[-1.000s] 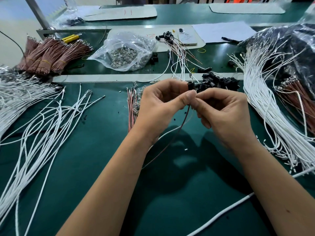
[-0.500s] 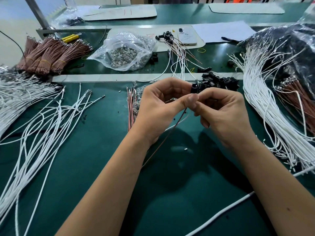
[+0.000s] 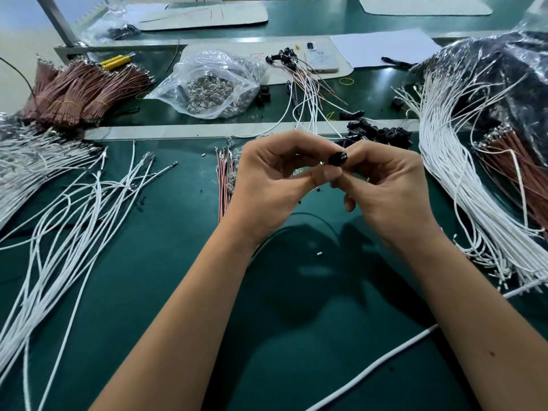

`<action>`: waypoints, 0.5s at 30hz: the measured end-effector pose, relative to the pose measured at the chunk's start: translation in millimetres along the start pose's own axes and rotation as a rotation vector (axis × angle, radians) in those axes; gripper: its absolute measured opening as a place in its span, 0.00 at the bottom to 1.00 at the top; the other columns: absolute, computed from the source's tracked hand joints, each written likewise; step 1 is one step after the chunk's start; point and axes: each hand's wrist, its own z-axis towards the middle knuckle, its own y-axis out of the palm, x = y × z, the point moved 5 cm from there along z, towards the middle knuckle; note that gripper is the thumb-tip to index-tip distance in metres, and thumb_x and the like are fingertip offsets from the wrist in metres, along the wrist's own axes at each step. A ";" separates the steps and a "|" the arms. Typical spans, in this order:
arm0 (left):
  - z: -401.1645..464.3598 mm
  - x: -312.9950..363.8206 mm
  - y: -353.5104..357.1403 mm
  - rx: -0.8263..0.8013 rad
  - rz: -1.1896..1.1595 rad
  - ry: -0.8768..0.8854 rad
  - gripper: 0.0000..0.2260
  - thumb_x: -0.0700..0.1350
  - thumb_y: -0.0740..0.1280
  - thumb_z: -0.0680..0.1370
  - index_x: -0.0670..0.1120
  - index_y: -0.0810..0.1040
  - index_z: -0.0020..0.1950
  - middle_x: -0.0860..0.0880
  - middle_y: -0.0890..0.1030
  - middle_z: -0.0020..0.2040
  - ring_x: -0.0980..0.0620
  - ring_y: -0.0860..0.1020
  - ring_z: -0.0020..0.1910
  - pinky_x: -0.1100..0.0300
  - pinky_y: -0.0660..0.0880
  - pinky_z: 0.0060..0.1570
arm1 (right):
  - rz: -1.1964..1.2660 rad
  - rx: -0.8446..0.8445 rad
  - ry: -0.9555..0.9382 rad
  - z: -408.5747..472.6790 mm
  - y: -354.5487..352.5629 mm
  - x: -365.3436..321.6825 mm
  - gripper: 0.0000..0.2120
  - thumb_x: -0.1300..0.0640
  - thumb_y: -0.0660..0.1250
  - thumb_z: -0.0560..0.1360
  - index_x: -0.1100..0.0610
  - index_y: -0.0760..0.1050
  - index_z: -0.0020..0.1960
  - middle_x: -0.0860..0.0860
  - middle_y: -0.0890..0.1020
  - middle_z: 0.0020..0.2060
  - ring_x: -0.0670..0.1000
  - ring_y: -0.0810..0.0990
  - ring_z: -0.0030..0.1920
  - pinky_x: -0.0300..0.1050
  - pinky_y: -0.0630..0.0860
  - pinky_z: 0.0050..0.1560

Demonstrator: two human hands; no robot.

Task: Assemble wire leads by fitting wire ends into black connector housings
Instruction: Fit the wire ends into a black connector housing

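Note:
Both hands meet above the green mat [image 3: 166, 292]. My right hand [image 3: 388, 197] pinches a small black connector housing [image 3: 338, 158] between thumb and forefinger. My left hand [image 3: 267, 185] has its thumb against the housing's near side and its fingers curled; what it pinches there is hidden. A thin dark wire [image 3: 296, 223] curves in a loop below the hands and runs under my left wrist. A pile of black housings [image 3: 382, 133] lies just behind my right hand. Short red-brown leads [image 3: 224, 176] lie left of my left hand.
Loose white wires [image 3: 74, 209] fan across the left. A thick bundle of white wires [image 3: 462, 185] and brown leads [image 3: 516, 173] fills the right. Behind are bundled brown wires [image 3: 86, 87], a clear bag of metal parts [image 3: 213, 84], finished leads [image 3: 302, 81] and a white cable [image 3: 385, 360].
The housing has been turned in my right fingers, its open end now facing up. The dark wire, straight before, now bows into a loop beneath the hands. Both hands stay together.

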 end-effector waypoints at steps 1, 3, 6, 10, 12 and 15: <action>0.2 -0.2 -0.3 0.002 0.005 0.002 0.17 0.26 0.74 0.70 0.39 0.81 0.55 0.34 0.83 0.49 0.40 0.82 0.48 0.47 0.80 0.55 | -0.014 -0.003 -0.003 0.0 0.1 0.2 0.07 0.64 0.77 0.74 0.64 0.80 0.44 0.58 0.79 0.37 0.52 0.73 0.32 0.42 0.73 0.26; 0.2 -1.3 -1.0 0.015 0.010 -0.002 0.16 0.26 0.75 0.69 0.40 0.81 0.54 0.36 0.83 0.48 0.41 0.82 0.47 0.46 0.80 0.55 | -0.043 -0.002 -0.016 -0.5 -0.2 0.0 0.07 0.62 0.78 0.74 0.63 0.80 0.43 0.57 0.79 0.37 0.50 0.74 0.32 0.43 0.73 0.26; 0.2 -4.4 -2.0 0.032 0.019 -0.032 0.15 0.27 0.76 0.69 0.41 0.82 0.51 0.37 0.83 0.46 0.43 0.81 0.46 0.46 0.79 0.54 | -0.077 0.003 -0.041 -0.6 -1.4 -1.5 0.07 0.61 0.78 0.74 0.60 0.81 0.42 0.56 0.80 0.36 0.50 0.74 0.30 0.44 0.73 0.25; 0.1 -6.0 -3.0 0.036 0.030 -0.066 0.13 0.28 0.76 0.70 0.40 0.81 0.50 0.35 0.83 0.45 0.43 0.81 0.46 0.48 0.79 0.53 | -0.108 0.013 -0.057 -0.4 -2.3 -3.3 0.08 0.60 0.79 0.74 0.60 0.81 0.42 0.54 0.80 0.35 0.52 0.74 0.29 0.47 0.73 0.24; 0.0 -6.0 -3.2 0.036 0.039 -0.077 0.12 0.28 0.75 0.70 0.40 0.81 0.49 0.35 0.82 0.45 0.43 0.81 0.45 0.49 0.80 0.52 | -0.114 0.019 -0.053 -0.3 -2.7 -2.6 0.09 0.59 0.79 0.74 0.61 0.80 0.41 0.54 0.80 0.35 0.51 0.74 0.28 0.47 0.73 0.24; -0.5 -5.8 -2.7 0.045 0.044 -0.084 0.11 0.28 0.75 0.71 0.39 0.81 0.49 0.32 0.82 0.45 0.44 0.81 0.46 0.50 0.80 0.52 | -0.115 0.021 -0.045 0.0 -2.9 -0.7 0.10 0.56 0.79 0.74 0.59 0.80 0.41 0.54 0.80 0.34 0.50 0.73 0.27 0.45 0.73 0.23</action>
